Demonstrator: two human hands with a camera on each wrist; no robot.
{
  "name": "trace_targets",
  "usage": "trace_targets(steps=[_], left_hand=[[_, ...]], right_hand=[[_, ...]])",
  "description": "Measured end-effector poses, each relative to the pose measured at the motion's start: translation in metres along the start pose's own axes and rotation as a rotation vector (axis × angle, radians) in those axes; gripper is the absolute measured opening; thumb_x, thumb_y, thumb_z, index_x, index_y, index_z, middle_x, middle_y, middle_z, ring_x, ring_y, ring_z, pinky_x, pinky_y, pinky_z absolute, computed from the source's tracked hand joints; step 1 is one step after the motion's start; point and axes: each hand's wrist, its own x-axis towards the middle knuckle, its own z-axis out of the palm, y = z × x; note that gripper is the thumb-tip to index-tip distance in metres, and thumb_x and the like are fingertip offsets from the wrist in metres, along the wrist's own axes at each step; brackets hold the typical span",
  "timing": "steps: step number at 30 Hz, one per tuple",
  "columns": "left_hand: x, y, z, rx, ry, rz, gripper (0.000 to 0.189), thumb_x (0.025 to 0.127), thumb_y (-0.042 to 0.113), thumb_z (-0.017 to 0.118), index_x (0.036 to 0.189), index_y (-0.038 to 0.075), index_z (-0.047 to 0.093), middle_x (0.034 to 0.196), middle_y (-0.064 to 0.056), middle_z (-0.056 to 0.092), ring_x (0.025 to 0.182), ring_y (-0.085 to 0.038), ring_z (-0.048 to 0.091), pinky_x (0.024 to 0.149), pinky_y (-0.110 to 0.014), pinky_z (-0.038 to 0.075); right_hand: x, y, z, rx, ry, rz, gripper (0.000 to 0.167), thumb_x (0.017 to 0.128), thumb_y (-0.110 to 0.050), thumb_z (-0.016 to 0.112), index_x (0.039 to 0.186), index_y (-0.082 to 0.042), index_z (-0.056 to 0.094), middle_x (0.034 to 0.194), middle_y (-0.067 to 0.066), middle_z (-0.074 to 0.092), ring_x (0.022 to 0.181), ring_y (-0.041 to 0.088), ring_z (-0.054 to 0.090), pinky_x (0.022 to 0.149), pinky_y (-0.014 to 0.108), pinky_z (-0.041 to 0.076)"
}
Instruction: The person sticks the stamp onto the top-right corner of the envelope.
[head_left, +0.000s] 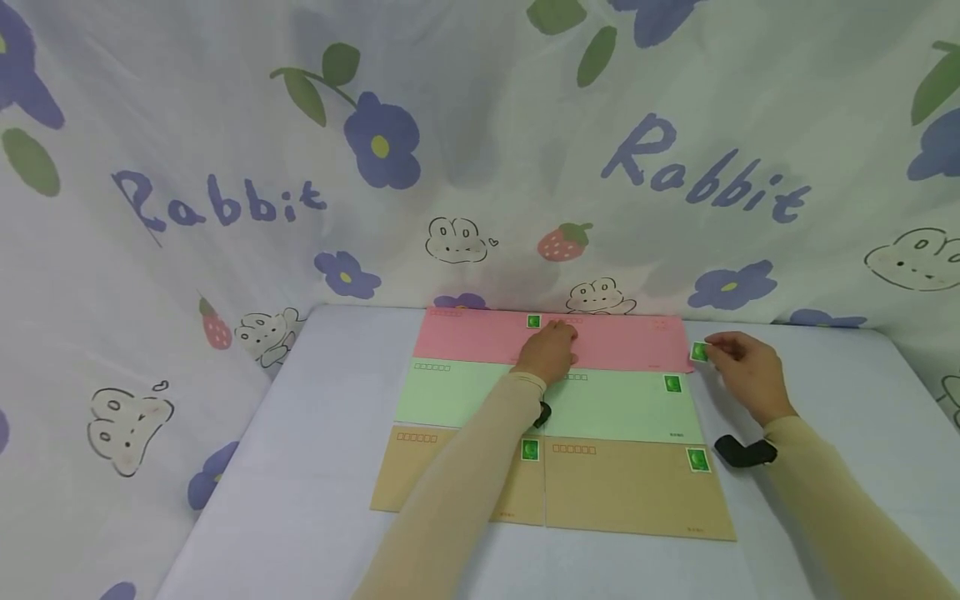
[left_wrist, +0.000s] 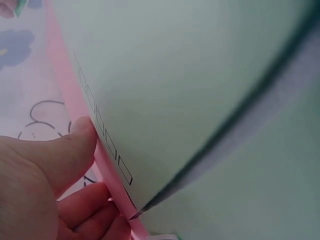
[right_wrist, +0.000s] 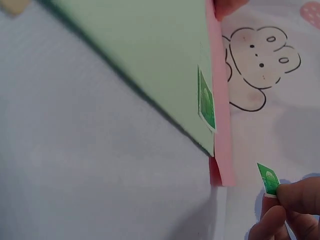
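My right hand [head_left: 750, 375] pinches a small green stamp [head_left: 699, 352] between thumb and fingers, just off the right end of the right pink envelope [head_left: 622, 343]. The same stamp [right_wrist: 270, 179] shows in the right wrist view with its face visible. My left hand [head_left: 549, 350] rests on the pink envelopes near where they meet, its thumb and fingers touching the paper. The left pink envelope [head_left: 468, 337] bears a green stamp [head_left: 533, 321] at its upper right corner.
In front lie the left green envelope [head_left: 442, 396], a stamped right green envelope [head_left: 615, 408], and two stamped brown envelopes [head_left: 637, 492]. My left forearm covers parts of the left ones. A rabbit-print cloth [head_left: 480, 167] hangs behind the white table [head_left: 300, 467].
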Motion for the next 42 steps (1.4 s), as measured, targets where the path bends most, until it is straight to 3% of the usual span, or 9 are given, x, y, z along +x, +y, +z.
trace_targets(steps=[8,16,20,42], left_hand=[[-0.001,-0.001,0.002,-0.057,0.021,-0.015,0.040,0.099,0.027,0.065,0.136,0.012,0.061,0.129,-0.002,0.062,0.119,-0.015,0.057,0.101,-0.029,0.049],[-0.001,0.000,0.002,-0.047,0.026,-0.017,0.040,0.099,0.027,0.066,0.135,0.012,0.062,0.129,-0.002,0.062,0.118,-0.015,0.058,0.100,-0.028,0.050],[0.000,-0.001,0.003,-0.044,0.029,-0.015,0.040,0.098,0.028,0.066,0.135,0.012,0.062,0.129,-0.002,0.063,0.119,-0.015,0.058,0.100,-0.028,0.050],[-0.002,0.002,0.001,-0.051,0.025,-0.028,0.040,0.098,0.027,0.067,0.135,0.013,0.062,0.133,-0.002,0.062,0.120,-0.016,0.058,0.100,-0.029,0.051]], right_hand=[[0.007,-0.005,0.005,0.038,-0.028,-0.007,0.037,0.103,-0.026,0.057,0.123,0.004,0.064,0.110,0.023,0.066,0.078,0.006,0.054,0.057,0.017,0.046],[0.013,-0.009,0.009,0.036,-0.053,0.051,0.040,0.104,-0.029,0.055,0.127,0.003,0.063,0.114,0.023,0.064,0.089,0.023,0.055,0.059,0.017,0.045],[0.017,-0.009,0.011,0.038,-0.053,0.051,0.040,0.103,-0.028,0.055,0.127,0.003,0.063,0.114,0.023,0.065,0.091,0.025,0.055,0.059,0.016,0.045],[0.040,-0.015,0.021,0.073,-0.073,0.058,0.040,0.102,-0.028,0.059,0.127,0.003,0.064,0.111,0.020,0.064,0.083,0.017,0.054,0.060,0.014,0.046]])
